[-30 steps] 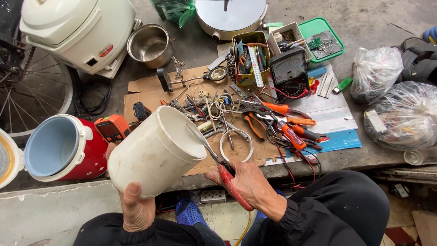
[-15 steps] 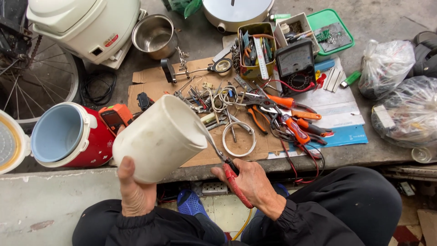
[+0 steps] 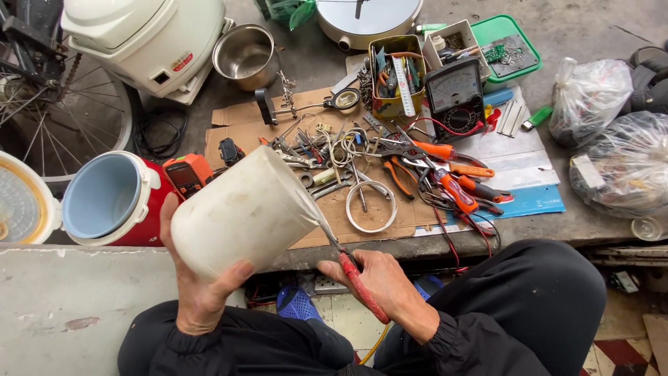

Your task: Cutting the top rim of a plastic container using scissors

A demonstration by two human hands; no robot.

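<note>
Cluttered workbench (image 3: 348, 66) ahead; at seven o'clock my left hand (image 3: 198, 296) wraps the cream pot (image 3: 243, 212), probably light, stiff and slick. Right hand (image 3: 379, 278) clenches a red-handled screwdriver (image 3: 355, 278) at its rim.

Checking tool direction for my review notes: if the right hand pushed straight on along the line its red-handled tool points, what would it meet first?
The right hand aims the red-handled tool up-left; its tip already seems to touch the white cylindrical housing held by the left hand, though exact contact is unclear.
</note>
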